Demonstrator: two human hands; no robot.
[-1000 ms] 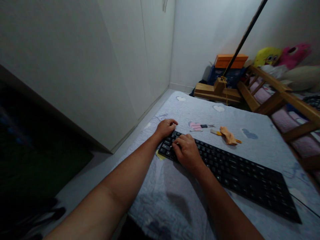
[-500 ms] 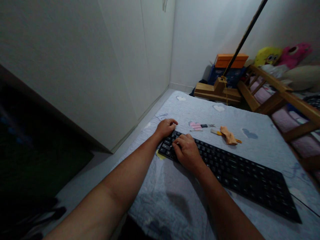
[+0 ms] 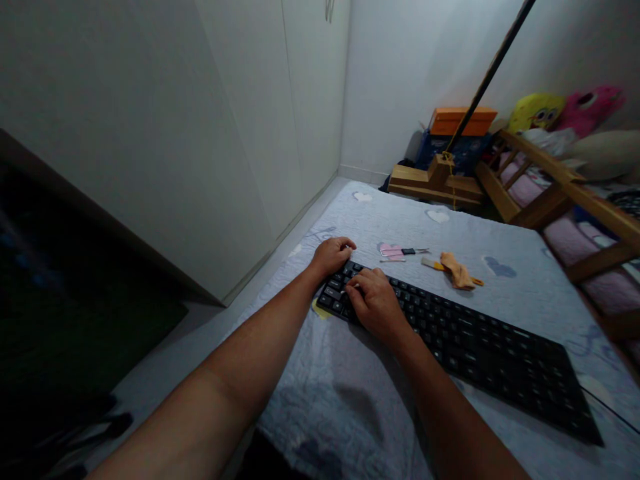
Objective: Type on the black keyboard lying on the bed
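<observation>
A black keyboard (image 3: 480, 353) lies at a slant on the patterned bedspread, its cable leaving at the right. At its far left corner my left hand (image 3: 332, 257) is closed against the edge, fingers curled, the grip partly hidden. My right hand (image 3: 375, 298) rests over the keys near that same end. Its thumb and fingers are pinched together low on the keys; whatever is between them is too small to make out. Beyond the keyboard lie a cotton swab (image 3: 393, 261), tweezers (image 3: 391, 253) and a dark-handled tool (image 3: 409, 251). An orange cloth (image 3: 457, 272) covers part of a yellow-handled brush (image 3: 435, 265).
A pale wardrobe (image 3: 250, 133) rises close on the left. Past the bedspread's (image 3: 395, 207) far edge stand a wooden base (image 3: 435, 180) with a slanted pole (image 3: 487, 80) and an orange box (image 3: 463, 122). A wooden rail (image 3: 600, 200) runs along the right, with plush toys (image 3: 537, 112) behind.
</observation>
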